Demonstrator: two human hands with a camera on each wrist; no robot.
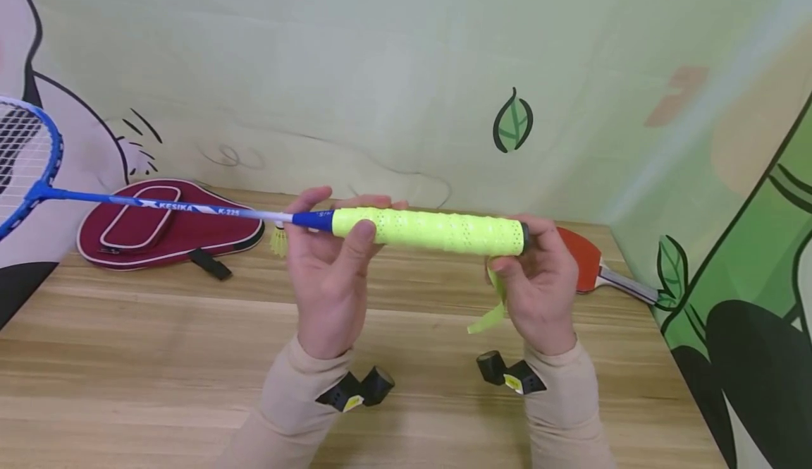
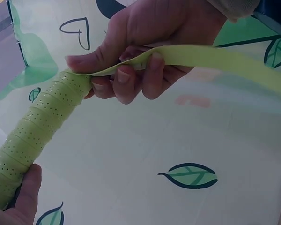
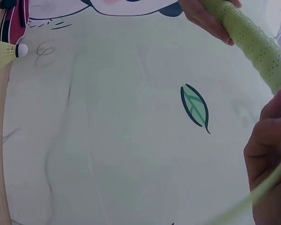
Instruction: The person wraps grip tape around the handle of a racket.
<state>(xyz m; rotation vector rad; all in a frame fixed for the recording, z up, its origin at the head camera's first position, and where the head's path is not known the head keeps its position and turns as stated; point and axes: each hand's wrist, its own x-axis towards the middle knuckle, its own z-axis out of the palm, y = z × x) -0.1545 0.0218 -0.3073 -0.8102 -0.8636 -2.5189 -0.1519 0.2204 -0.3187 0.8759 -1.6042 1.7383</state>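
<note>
A blue and white badminton racket (image 1: 190, 206) is held level above the table, its handle wrapped in bright yellow-green perforated grip tape (image 1: 438, 232). My left hand (image 1: 330, 278) grips the handle at its upper end, thumb in front and fingers behind. At the butt end is my right hand (image 1: 539, 278), pinching the tape. In the left wrist view the loose tape strip (image 2: 210, 55) runs between the right hand's thumb and fingers and trails off to the right. The racket head (image 1: 28, 155) is partly out of view at the left.
On the wooden table (image 1: 158, 370) lies a dark red racket cover (image 1: 209, 218) at the back left, with a yellow shuttlecock (image 1: 279, 240) beside it. A red table tennis paddle (image 1: 580, 257) lies at the back right. A printed backdrop (image 1: 380, 67) stands behind.
</note>
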